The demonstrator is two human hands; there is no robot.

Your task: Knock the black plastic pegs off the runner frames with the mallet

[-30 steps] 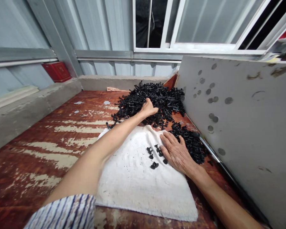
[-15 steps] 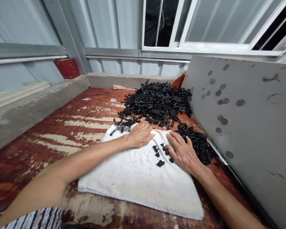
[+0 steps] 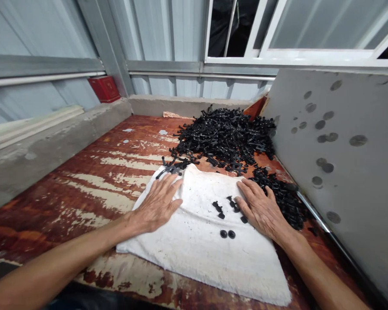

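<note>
A white cloth [image 3: 197, 249] lies spread over the worn table, slightly wrinkled between the hands. My left hand [image 3: 158, 202] rests flat on its left side, fingers apart and holding nothing. On the right side of the cloth lies my right hand [image 3: 260, 209], palm down with fingers spread. Several small black rubber-looking pieces [image 3: 218, 208] sit on the cloth just left of my right fingers. Closer to me are two round black pieces [image 3: 227, 234] side by side. A few long black pieces [image 3: 171, 168] lie at the cloth's far left corner, beyond my left fingertips.
A large heap of black pieces [image 3: 226, 135] covers the back of the red-brown table [image 3: 84, 181]. A smaller pile [image 3: 283, 198] lies right of my right hand. A grey spotted board [image 3: 349, 172] stands along the right side; a red box [image 3: 104, 89] sits on the back-left ledge.
My left hand has moved left and toward me, from the cloth's far edge onto its left side, and its fingers have opened. My right hand stays on the cloth. The camera view has shifted.
</note>
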